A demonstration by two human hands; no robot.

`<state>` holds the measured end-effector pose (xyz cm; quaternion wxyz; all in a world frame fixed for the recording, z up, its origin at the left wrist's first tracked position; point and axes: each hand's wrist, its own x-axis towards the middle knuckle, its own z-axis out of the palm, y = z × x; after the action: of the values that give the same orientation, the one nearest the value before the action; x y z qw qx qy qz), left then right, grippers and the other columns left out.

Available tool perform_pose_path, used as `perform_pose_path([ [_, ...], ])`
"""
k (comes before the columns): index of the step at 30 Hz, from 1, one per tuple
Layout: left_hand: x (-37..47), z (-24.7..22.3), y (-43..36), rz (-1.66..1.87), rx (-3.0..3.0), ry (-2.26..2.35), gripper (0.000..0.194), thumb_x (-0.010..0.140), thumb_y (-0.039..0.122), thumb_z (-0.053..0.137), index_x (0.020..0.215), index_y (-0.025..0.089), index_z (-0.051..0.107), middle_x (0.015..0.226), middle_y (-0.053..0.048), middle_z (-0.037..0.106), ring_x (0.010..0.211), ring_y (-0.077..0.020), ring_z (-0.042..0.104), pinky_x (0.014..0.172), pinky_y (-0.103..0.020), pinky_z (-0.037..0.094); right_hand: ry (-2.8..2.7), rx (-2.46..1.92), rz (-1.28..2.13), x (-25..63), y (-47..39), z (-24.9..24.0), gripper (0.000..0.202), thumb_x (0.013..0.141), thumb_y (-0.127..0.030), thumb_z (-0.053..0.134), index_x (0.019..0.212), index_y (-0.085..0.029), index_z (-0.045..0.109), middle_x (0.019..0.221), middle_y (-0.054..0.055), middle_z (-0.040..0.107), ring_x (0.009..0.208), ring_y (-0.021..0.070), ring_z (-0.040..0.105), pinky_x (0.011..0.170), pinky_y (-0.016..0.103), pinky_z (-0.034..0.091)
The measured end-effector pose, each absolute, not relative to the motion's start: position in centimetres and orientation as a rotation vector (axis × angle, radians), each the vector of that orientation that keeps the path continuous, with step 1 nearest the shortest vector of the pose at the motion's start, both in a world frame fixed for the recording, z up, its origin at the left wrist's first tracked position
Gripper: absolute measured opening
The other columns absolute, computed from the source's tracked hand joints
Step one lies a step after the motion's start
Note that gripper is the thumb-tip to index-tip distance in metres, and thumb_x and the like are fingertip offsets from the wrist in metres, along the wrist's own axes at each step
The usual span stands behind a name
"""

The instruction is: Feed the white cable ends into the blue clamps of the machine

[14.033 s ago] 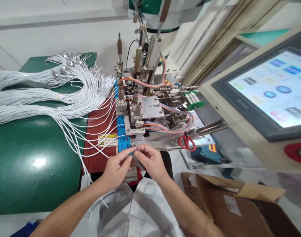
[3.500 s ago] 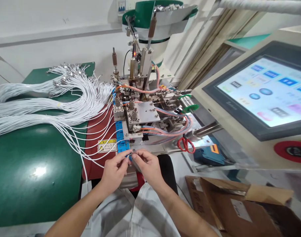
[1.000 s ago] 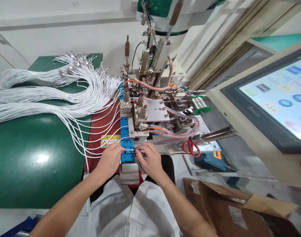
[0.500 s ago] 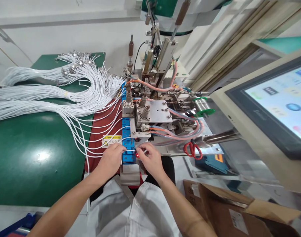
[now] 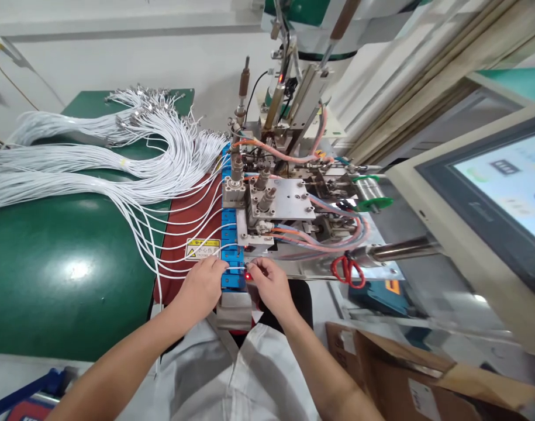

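My left hand pinches a white cable at the left side of the blue fixture blocks. At the right side of the same blocks, my right hand has thumb and forefinger closed at the cable's tip, beside a small red light. The cable lies straight across a blue block between the two hands. More white cables run from the large bundle on the left into the row of blue blocks.
A metal machine with orange hoses stands ahead, with a wire spool and red scissors. A screen is at right, a green table at left, a cardboard box lower right.
The view has shifted slightly, so the machine and blocks sit further right. My right fingers have drawn closer together at the cable's tip. My left hand keeps its pinch.
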<state>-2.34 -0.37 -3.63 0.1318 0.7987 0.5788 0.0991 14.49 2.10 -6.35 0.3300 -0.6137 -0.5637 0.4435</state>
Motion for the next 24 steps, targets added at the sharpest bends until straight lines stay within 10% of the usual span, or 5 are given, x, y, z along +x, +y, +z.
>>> perform_pose_path([
  [12,-2.1,-2.1,-0.3,0.314,2.479,1.718,0.021,0.083,0.009,0.043,0.086,0.017,0.062,0.082,-0.007,0.056,0.078,-0.0216,0.049,0.072,-0.037,0.046,-1.583,-1.56,0.981,13.7,2.1,-8.5,0.038,0.085,-0.042,0.036,0.054,-0.02,0.034,0.048,-0.006,0.034,0.048,0.0103,0.036,0.049,0.022,0.028],
  [19,-3.3,-3.2,-0.3,0.443,2.457,1.6,0.031,0.086,0.012,0.039,0.115,0.015,0.05,0.11,-0.011,0.055,0.101,-0.022,0.051,0.087,-0.038,0.043,-1.284,-1.497,0.953,14.9,1.8,-7.2,0.034,0.085,-0.043,0.038,0.064,-0.018,0.048,0.055,-0.004,0.044,0.053,0.0114,0.042,0.053,0.023,0.035],
  [24,-4.8,-0.8,-3.9,0.279,2.4,1.287,0.017,0.082,0.019,0.045,0.084,0.021,0.062,0.084,-0.004,0.063,0.078,-0.0164,0.058,0.077,-0.029,0.047,-1.292,-1.39,1.056,16.2,0.8,-6.1,0.035,0.084,-0.043,0.042,0.061,-0.018,0.049,0.054,-0.003,0.045,0.052,0.011,0.042,0.051,0.023,0.035],
])
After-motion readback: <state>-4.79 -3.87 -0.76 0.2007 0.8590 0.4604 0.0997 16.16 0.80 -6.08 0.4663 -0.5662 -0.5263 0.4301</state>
